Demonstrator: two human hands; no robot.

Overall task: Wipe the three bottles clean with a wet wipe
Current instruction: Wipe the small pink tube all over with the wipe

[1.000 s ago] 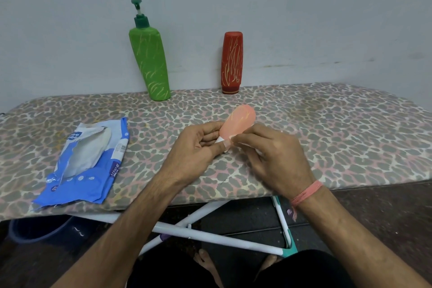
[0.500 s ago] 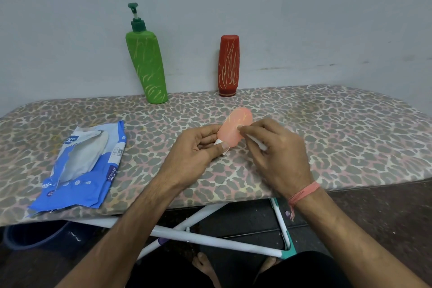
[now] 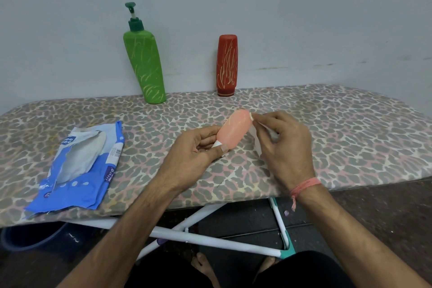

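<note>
Pink bottle (image 3: 235, 129) held tilted above the counter (image 3: 339, 128), cap end low toward the person, rounded base up and away. Left hand (image 3: 195, 154): fingers curled round the white cap end, thumb tip pressed on the lower body. Right hand (image 3: 284, 142): fingers pinch a wipe (image 3: 257, 141) against the bottle's far top edge; wipe hangs down behind the bottle, mostly hidden by the hand. Green pump bottle (image 3: 146, 65) and red bottle (image 3: 227, 65) stand upright at the wall, well apart from both hands, both with yellow streaks. Wipe pack (image 3: 79, 170) lies open at left.
</note>
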